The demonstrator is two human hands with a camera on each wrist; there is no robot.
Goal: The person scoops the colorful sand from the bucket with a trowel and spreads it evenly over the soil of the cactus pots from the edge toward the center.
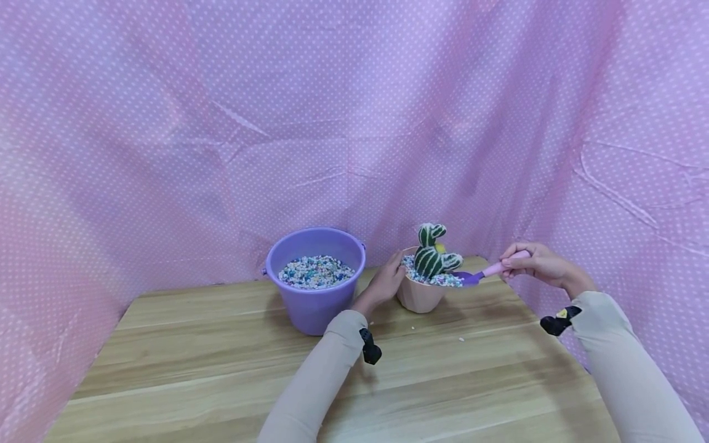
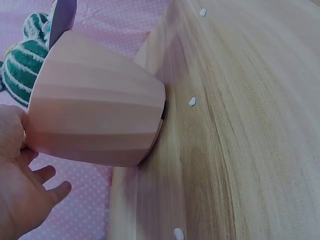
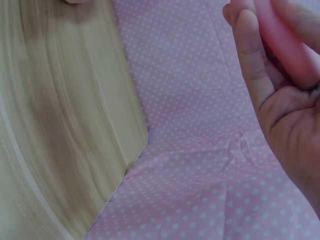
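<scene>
A plush green-and-white striped cactus point(image 1: 429, 263) stands in a peach flowerpot point(image 1: 419, 296) among small pastel pebbles. My left hand point(image 1: 386, 280) holds the pot's rim on its left side; in the left wrist view two fingers spread away from the wall. In my right hand point(image 1: 534, 266) I grip the pink handle point(image 3: 287, 42) of a toy shovel point(image 1: 473, 279). Its purple blade sits at the pot's right rim, with pebbles point(image 1: 447, 280) at its tip. In the left wrist view, part of the purple blade point(image 2: 63, 20) shows above the rim.
Left of the pot stands a purple bucket point(image 1: 316, 314) holding many coloured pebbles point(image 1: 316, 272). A few stray pebbles point(image 2: 192, 101) lie on the wooden table point(image 1: 221, 369). Pink dotted cloth point(image 1: 310, 123) hangs behind the table and along its right edge.
</scene>
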